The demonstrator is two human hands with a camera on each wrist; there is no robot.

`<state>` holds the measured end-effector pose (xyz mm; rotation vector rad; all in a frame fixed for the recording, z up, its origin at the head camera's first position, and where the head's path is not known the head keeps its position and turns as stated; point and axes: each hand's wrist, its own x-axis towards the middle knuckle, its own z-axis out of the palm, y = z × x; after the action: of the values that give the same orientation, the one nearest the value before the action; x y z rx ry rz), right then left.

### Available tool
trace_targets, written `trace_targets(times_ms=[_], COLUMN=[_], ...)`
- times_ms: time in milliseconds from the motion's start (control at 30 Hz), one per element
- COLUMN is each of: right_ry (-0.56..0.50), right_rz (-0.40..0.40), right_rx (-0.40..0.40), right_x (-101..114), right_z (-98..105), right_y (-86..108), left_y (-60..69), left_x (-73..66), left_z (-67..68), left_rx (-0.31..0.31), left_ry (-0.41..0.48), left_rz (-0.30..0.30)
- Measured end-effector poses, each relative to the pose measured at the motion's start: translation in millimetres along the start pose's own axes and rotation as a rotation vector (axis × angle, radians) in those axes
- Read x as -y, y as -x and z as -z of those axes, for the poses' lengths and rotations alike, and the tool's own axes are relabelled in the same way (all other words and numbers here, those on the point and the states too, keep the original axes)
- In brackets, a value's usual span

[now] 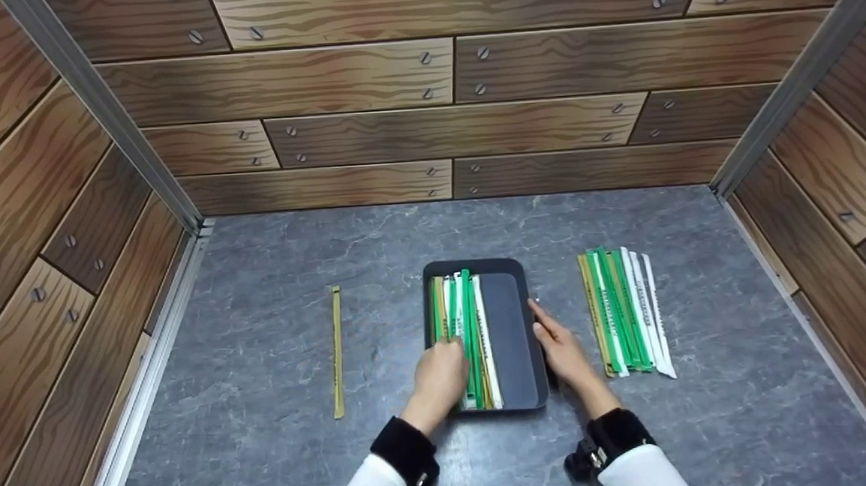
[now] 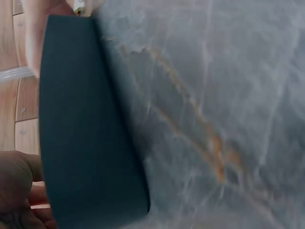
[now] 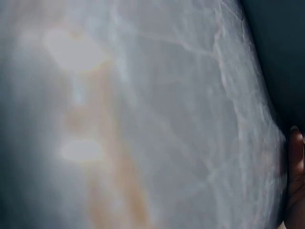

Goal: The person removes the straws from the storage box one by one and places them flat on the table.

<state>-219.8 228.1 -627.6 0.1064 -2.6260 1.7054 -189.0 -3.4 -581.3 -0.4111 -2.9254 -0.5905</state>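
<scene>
A dark grey rectangular tray [image 1: 510, 328] holds several slim wrapped straws [image 1: 468, 308], green, white and gold, lying lengthwise along its left half. My left hand [image 1: 441, 374] reaches over the tray's left edge. Its fingers curl down onto a gold straw [image 1: 442, 317] and seem to pinch it; the fingertips are hidden. Against the tray's right wall rests my right hand [image 1: 566, 351], its fingers extended. In the left wrist view the tray's outer wall [image 2: 86, 124] covers part of the left hand [image 2: 19, 186]. Right wrist view: fingers [image 3: 296, 157] touch the tray's dark wall.
One gold wrapped straw [image 1: 337, 354] lies alone to the tray's left. Several green, white and gold straws [image 1: 621, 314] lie side by side on the right. The grey marbled tabletop [image 1: 281, 463] is bounded by wood-patterned walls [image 1: 359, 138] at the back and sides.
</scene>
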Motion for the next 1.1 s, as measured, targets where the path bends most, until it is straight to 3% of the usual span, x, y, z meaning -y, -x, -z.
trace_targets(times_ms=[167, 433, 567, 700, 800, 900, 1100], right_ry=[-0.012, -0.015, -0.027, -0.034, -0.024, -0.006, -0.002], right_rz=[0.003, -0.005, -0.005, -0.007, -0.003, 0.003, 0.010], right_rx=[0.006, 0.020, 0.023, 0.022, 0.016, 0.009, 0.007], right_x=[1.2, 1.0, 1.3, 23.4, 23.1, 7.6, 1.3], right_z=[0.0, -0.5, -0.6, 2.2, 2.1, 0.4, -0.4], right_y=[1.2, 0.8, 1.0, 8.2, 7.6, 2.5, 1.9], left_y=[-3.8, -7.3, -8.0, -9.1, -9.2, -7.9, -3.0], left_x=[-3.2, -2.4, -2.4, -1.5, -0.2, 1.5, 3.6], left_z=[-8.9, -14.2, -13.0, -11.8, -8.6, -4.8, 2.7], left_rx=[0.045, 0.035, 0.015, 0.011, 0.080, 0.119, 0.067], left_ry=[-0.009, 0.045, 0.005, -0.012, 0.048, 0.119, 0.218], left_rz=[-0.002, 0.012, 0.009, 0.034, 0.083, 0.111, 0.085])
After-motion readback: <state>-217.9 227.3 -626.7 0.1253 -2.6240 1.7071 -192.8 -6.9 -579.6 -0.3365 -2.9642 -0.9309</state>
